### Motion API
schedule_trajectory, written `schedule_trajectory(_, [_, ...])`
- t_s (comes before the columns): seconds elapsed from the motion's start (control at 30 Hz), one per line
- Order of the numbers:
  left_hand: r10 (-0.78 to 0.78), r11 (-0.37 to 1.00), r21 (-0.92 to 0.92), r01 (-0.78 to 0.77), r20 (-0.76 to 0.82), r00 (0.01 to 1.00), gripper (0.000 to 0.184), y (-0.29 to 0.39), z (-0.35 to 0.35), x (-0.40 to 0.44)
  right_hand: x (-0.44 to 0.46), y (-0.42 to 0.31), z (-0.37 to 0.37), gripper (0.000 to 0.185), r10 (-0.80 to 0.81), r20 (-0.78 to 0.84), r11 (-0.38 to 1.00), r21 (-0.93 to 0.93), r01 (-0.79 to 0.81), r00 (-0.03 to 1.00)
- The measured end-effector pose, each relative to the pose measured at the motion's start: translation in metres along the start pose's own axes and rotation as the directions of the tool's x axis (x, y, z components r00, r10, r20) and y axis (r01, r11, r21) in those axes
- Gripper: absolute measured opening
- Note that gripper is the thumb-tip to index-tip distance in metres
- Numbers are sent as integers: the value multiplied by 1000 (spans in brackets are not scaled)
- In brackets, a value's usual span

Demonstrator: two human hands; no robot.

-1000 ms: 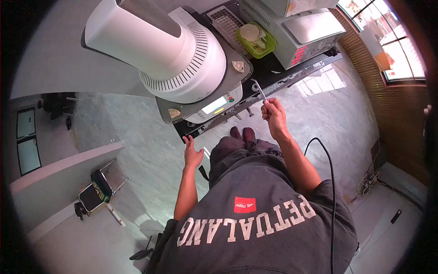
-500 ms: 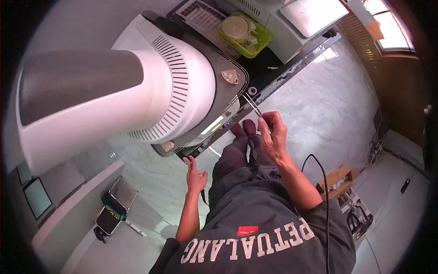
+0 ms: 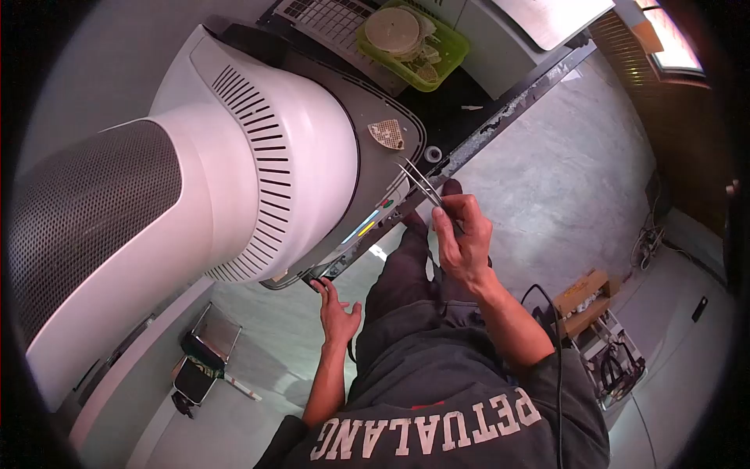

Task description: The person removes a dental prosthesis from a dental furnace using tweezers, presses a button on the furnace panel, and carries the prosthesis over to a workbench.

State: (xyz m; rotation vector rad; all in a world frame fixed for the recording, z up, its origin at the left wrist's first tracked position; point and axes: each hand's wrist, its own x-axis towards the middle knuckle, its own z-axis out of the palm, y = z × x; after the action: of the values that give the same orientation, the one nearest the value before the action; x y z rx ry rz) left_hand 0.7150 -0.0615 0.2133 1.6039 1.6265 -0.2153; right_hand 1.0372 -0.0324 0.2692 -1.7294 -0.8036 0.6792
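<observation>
The right hand (image 3: 467, 241), right of the centre of the frame, pinches a pair of metal tweezers (image 3: 435, 198) between the thumb and the bent fingers. The two prongs stand apart and point to the upper left, with nothing visible between them. Their tips appear near a pale wedge with a grid of small holes (image 3: 387, 134), which lies on the grey base (image 3: 373, 176) in the upper middle of the frame; I cannot tell how high the tips are above this base.

The left hand (image 3: 337, 320), below the centre, is empty, its fingers loosely spread. Its fingertips are at the corner of the black table (image 3: 449, 129) (whether they really press on it, I cannot tell).

A large white machine (image 3: 305, 156) with slotted vents stands on the base and fills much of the left half. Just beside the base, to the right of the wedge, a small round fitting (image 3: 433, 154) sits on the table. In the upper middle, a green basket (image 3: 461, 59) contains a round pale disc (image 3: 392, 29) and other pale pieces, next to a keyboard (image 3: 332, 23).
</observation>
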Motion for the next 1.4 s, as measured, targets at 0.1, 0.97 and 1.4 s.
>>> schedule_trajectory(0.1, [-5,1000,21,5,8,1000,107,0,0,1,2,2,-1,12,15,8,1000,-25,-15,1000])
schedule_trajectory(0.97, [481,876,-26,-482,131,867,59,119,-17,14,6,-6,-2,10,-71,-74,991,-118,62,995])
schedule_trajectory(1.4, [369,928,-3,-373,160,916,57,95,-12,14,17,0,6,10,-109,-133,989,-113,95,985])
